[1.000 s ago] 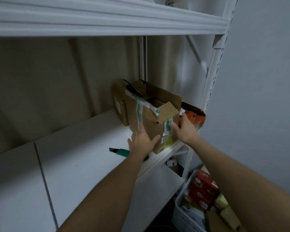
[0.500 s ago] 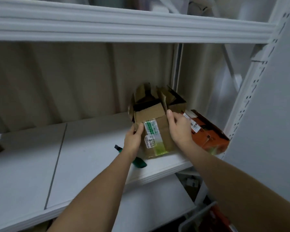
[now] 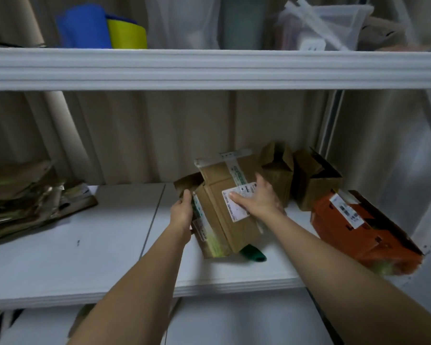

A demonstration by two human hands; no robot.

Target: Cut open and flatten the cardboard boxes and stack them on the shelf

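Box (image 3: 224,207), taped brown cardboard, lay tilted on white shelf (image 3: 85,257) between hands: left hand (image 3: 182,212) gripped its 9 o'clock edge, right hand (image 3: 256,200) pressed flat, fingers straight, on top.

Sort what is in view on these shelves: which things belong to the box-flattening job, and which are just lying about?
Job: brown box gripped by left hand, right hand flat on it; green knife handle; two open boxes behind; orange box; flattened cardboard pile; shelf.

Lying about: blue and yellow rolls; clear bags on the upper shelf.
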